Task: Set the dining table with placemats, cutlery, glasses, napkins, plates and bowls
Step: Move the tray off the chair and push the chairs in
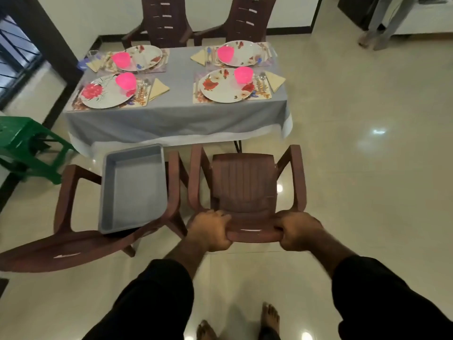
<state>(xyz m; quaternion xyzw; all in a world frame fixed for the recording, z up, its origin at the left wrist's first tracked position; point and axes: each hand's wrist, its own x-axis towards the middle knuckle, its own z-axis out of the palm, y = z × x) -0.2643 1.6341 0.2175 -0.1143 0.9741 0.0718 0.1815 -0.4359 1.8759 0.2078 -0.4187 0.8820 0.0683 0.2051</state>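
Observation:
The dining table (171, 119) wears a grey cloth and carries several place settings. Each has a floral placemat (263, 95), a floral plate (221, 90), a pink bowl (243, 74), a folded yellow napkin (275, 81) and cutlery (262, 77) beside the plate. A clear glass (92, 55) stands at the far left corner. A brown plastic chair (244, 182) stands in front of the table's right half. My left hand (210, 230) and my right hand (297, 231) both grip the top of its backrest.
A second brown chair (73, 231) to the left carries an empty grey tray (133, 187). Two more brown chairs (164, 20) stand behind the table. A green stool (22, 141) is at the left. A person's legs (382, 23) show at the top right. My bare feet (269, 320) stand on glossy tiles.

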